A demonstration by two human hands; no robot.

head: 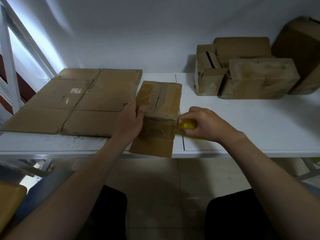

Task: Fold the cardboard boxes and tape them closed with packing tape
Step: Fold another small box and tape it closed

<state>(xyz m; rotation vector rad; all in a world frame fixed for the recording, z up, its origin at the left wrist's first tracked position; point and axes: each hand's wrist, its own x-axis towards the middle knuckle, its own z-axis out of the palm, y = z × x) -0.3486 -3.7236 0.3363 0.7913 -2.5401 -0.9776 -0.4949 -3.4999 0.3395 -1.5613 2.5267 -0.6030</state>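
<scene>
Taping is the step I judge to be in hand: the box (158,108) stands at the front edge of the desk (242,118), top flaps folded shut along a middle seam. My left hand (129,122) grips its left side, thumb hooked over the top; my right hand (206,125) has its fingers clenched round the yellow tape roll (186,125), just beside the box's near right corner. Flat cardboard (72,101) lies to the left, folded boxes (256,78) well apart at back right. Next I would draw the tape across, with the left hand bracing the box against sliding
</scene>
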